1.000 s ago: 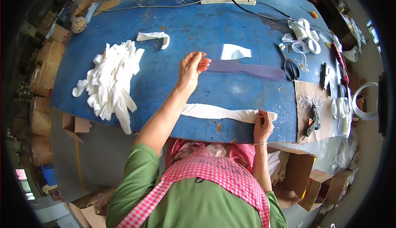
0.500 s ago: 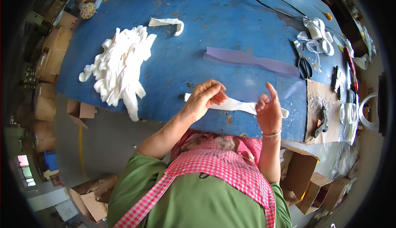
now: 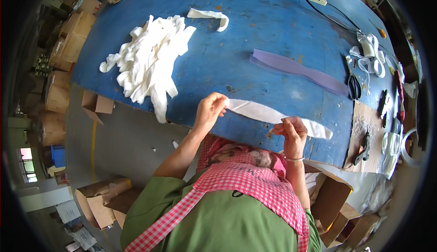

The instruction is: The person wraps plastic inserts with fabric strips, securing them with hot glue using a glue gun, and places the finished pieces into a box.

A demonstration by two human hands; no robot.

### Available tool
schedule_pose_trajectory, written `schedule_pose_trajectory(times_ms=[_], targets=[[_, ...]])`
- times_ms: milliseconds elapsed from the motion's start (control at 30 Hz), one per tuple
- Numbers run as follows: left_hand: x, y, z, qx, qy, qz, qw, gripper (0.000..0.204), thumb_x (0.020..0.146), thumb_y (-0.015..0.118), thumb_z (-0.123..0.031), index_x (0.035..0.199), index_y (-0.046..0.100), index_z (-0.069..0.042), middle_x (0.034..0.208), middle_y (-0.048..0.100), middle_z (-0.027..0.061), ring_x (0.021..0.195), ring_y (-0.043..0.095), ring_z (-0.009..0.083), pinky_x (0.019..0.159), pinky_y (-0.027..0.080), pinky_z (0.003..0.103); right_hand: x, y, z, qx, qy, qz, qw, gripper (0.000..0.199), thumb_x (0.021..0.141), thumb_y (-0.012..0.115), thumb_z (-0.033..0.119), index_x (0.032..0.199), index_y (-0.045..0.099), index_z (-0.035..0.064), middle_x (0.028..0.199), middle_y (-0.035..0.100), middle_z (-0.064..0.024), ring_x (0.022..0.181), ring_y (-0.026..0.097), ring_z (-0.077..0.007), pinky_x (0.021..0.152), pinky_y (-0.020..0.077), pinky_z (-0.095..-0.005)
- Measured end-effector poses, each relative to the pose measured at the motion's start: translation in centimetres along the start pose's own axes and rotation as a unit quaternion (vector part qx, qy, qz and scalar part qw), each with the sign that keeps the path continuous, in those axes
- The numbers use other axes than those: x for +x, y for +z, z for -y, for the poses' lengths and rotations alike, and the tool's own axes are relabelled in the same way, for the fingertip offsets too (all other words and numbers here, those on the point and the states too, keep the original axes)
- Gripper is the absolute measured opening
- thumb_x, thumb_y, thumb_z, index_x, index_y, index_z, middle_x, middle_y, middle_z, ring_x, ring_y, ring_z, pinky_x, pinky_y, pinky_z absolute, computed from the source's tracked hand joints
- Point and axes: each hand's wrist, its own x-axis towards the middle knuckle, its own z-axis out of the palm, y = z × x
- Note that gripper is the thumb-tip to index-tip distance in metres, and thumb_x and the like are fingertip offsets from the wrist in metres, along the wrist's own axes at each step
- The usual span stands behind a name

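Many white strips: on the left of the blue table, in a messy heap. The ones underneath are hidden, so I can't count them. I can't tell if they are done or waiting.
Lone white strip: just right of the heap's top, with its right end bent down.
Left hand: thumb and fingers pinched close together on the left end of the held strip.
Held strip: long, white and wavy, by the near edge of the table. It runs from my left hand to my right hand, and its tail goes on past. I think this one is only partway done, because both my hands are busy on it. It may have a thin see-through layer on top, but that is hard to make out.
Right hand: fingertips pinched on the held strip, covering a bit of it.
Purple strip: flat, farther out on the table, no hand on it. I can't tell how many layers it has.
Black scissors: beside the purple strip's right end, lying unused.
Brown card: on the right, with a dark tool on it that I can't see well.
Pale ring: partly lost in the dark at the right rim.
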Motion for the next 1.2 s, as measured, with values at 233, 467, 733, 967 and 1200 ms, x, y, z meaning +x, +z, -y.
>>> schedule_pose_trajectory(times_ms=[233, 467, 733, 967, 1200], targets=[[0.8, -1.5, 1.3, 0.062, -0.031, -0.04, 0.997, 0.02, 0.089, 0.057, -0.017, 0.096, 0.061, 0.002, 0.078, 0.061, 0.0051, 0.062, 0.056, 0.0084, 0.053, 0.047, 0.021, 0.4, -0.4, -2.0, -0.02, 0.031, -0.016, 0.999, 0.013, 0.088, 0.055, 0.011, 0.085, 0.058, -0.0018, 0.072, 0.066, -0.0143, 0.062, 0.065, -0.0184, 0.059, 0.0543, -0.0273], [1.2, -1.4, 1.1, 0.07, -0.045, 0.009, 0.996, 0.024, 0.091, 0.054, -0.019, 0.089, 0.064, 0.003, 0.073, 0.062, 0.0048, 0.061, 0.057, 0.0087, 0.054, 0.048, 0.021, 0.6, -0.1, -2.4, -0.051, 0.05, -0.024, 0.997, 0.012, 0.088, 0.056, 0.011, 0.083, 0.058, 0.0008, 0.072, 0.066, -0.0133, 0.061, 0.064, -0.0172, 0.058, 0.054, -0.0267], [1.5, -1.5, 1.1, 0.068, -0.045, 0.022, 0.996, 0.021, 0.089, 0.056, -0.016, 0.087, 0.065, 0.003, 0.072, 0.062, 0.0044, 0.06, 0.057, 0.0087, 0.054, 0.048, 0.021, 1.0, 0.1, -2.5, -0.078, 0.059, -0.02, 0.995, 0.012, 0.088, 0.055, 0.009, 0.085, 0.059, -0.0024, 0.073, 0.066, -0.0151, 0.063, 0.065, -0.0187, 0.057, 0.0539, -0.0264], [1.5, -1.5, 1.3, 0.061, -0.044, 0.02, 0.997, 0.018, 0.089, 0.057, -0.014, 0.088, 0.065, 0.003, 0.072, 0.062, 0.0036, 0.059, 0.057, 0.0083, 0.054, 0.048, 0.021, 1.0, 0.7, -1.9, -0.096, 0.069, -0.02, 0.993, 0.013, 0.087, 0.055, 0.009, 0.084, 0.058, -0.0028, 0.074, 0.066, -0.0152, 0.063, 0.065, -0.0187, 0.057, 0.0537, -0.0264], [1.4, -0.9, 1.4, 0.073, -0.037, 0.013, 0.997, 0.014, 0.085, 0.061, -0.011, 0.087, 0.064, 0.002, 0.072, 0.062, 0.004, 0.06, 0.057, 0.0068, 0.052, 0.048, 0.021, 1.1, 0.5, -2.4, -0.106, 0.073, -0.02, 0.991, 0.013, 0.087, 0.056, 0.011, 0.085, 0.058, -0.002, 0.074, 0.066, -0.0149, 0.063, 0.065, -0.0179, 0.056, 0.0527, -0.0255]])
